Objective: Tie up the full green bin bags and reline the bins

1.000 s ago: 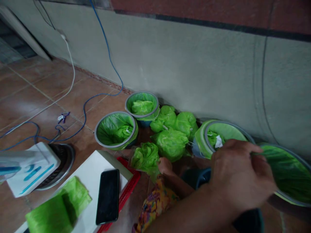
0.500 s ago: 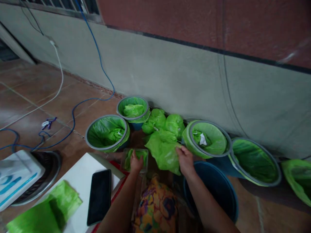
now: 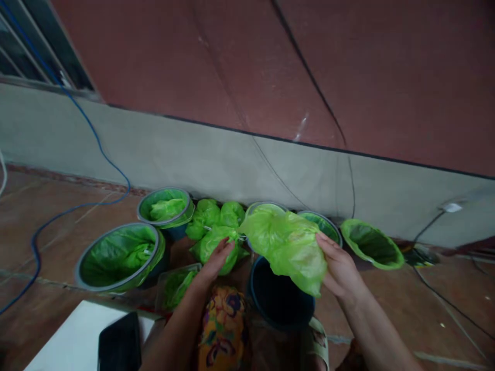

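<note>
My right hand (image 3: pixel 340 265) grips one end of a thin green plastic bag (image 3: pixel 288 247), which spreads out to the left over the dark blue bucket (image 3: pixel 280 301). With fingers stretched out, my left hand (image 3: pixel 218 260) is in front of a filled green bag (image 3: pixel 212 242); whether it touches that bag I cannot tell. Below my left hand stands a clear plastic container (image 3: pixel 176 286) with green plastic inside. Two more bulging green bags, one of them a rounded bag (image 3: pixel 232 214), lie behind by the wall.
Grey-rimmed bins lined with green bags stand on the left, including a large lined bin (image 3: pixel 116 257). A green-lined bin (image 3: pixel 371 245) is at the right. A black phone (image 3: pixel 119 342) lies on a white box (image 3: pixel 65 335). A blue cable (image 3: pixel 91 126) runs down the left.
The view has turned right. My right hand has lifted the green bag up and to the right, over the dark blue bucket. My left hand has come out of the clear container.
</note>
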`<state>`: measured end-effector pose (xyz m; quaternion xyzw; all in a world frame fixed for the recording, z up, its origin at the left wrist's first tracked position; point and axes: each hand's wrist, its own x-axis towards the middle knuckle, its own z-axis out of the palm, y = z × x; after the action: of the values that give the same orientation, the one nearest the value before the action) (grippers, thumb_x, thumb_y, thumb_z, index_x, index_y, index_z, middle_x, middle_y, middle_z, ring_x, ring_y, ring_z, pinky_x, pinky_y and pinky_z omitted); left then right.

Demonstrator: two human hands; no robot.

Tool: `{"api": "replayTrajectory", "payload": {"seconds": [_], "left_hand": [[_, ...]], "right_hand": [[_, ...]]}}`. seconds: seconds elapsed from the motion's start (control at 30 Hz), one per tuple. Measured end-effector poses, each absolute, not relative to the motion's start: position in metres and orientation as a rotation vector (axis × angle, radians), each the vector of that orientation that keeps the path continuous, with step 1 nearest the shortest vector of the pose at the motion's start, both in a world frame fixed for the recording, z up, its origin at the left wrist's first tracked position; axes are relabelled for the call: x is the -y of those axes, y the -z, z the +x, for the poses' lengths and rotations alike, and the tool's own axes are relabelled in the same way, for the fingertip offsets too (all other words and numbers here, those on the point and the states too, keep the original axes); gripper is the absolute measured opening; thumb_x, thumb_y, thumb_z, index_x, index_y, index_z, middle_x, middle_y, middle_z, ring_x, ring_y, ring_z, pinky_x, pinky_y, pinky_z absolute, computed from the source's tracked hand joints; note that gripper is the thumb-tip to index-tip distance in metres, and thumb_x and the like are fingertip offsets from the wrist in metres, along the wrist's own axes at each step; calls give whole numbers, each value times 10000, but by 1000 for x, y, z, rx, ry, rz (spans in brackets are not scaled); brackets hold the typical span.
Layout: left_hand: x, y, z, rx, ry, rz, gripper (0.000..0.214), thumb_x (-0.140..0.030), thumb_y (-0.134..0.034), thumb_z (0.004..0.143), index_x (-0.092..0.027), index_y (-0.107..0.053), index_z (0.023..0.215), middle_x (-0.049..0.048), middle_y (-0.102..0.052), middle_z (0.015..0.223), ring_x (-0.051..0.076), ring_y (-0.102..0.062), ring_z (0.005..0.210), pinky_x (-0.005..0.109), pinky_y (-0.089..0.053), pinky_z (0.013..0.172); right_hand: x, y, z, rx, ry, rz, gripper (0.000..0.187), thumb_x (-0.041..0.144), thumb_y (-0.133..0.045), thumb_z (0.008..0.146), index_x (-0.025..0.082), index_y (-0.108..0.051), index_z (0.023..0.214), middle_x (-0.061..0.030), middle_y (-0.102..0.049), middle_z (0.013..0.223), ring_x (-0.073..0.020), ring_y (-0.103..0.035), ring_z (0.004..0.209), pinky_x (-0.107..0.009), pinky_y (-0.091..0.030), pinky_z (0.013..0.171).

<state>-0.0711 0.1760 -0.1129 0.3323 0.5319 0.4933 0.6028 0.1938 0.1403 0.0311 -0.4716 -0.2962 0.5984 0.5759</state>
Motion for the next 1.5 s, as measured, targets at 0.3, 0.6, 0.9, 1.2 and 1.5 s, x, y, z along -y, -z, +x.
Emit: {"api": "replayTrajectory", "payload": {"seconds": [0.3, 0.6, 0.9, 1.2, 1.5], "left_hand": [[-145, -13, 6, -848, -1076, 1145, 268, -383, -809, 639, -159, -744, 772, 39, -721, 750, 162, -639, 723, 276, -500, 756], [-118, -40, -8, -1001, -1489, 813, 237, -285, -819, 514, -157, -667, 644, -37, -630, 585, 88, -551, 539, 246, -481, 603], [-72, -71, -3, -923, -1633, 746, 219, -241, -795, 524, -161, -679, 692, -44, -652, 659, 66, -543, 573, 201, -443, 610], [-26, -89, 65, -795, -1519, 931, 164, -278, -773, 601, -169, -678, 679, -21, -651, 712, 95, -565, 673, 213, -426, 665], [-19, -63, 40, -961, -1617, 965, 148, -304, -745, 631, -182, -682, 684, -18, -657, 695, 113, -589, 677, 239, -457, 699]], "right_hand": [[-95, -46, 277, 597, -1159, -1230, 105, 301, -705, 727, 241, -719, 812, -15, -764, 758, -227, -735, 778, -326, -601, 744], [-36, -28, 342, 312, -1038, -1218, 26, 182, -667, 720, 162, -665, 704, -58, -727, 660, -195, -676, 557, -328, -587, 576], [18, 9, 399, 538, -474, -1834, 69, 213, -695, 641, 206, -655, 586, -42, -623, 495, -209, -593, 526, -303, -438, 510], [42, -49, 262, 1356, -542, -1397, 633, 445, -712, 731, 183, -603, 1297, -88, -703, 1054, -190, -636, 815, -303, -498, 692], [22, -64, 299, 918, -648, -1234, 441, 596, -681, 700, 170, -668, 810, 31, -573, 499, -131, -517, 442, -250, -413, 454]]}}
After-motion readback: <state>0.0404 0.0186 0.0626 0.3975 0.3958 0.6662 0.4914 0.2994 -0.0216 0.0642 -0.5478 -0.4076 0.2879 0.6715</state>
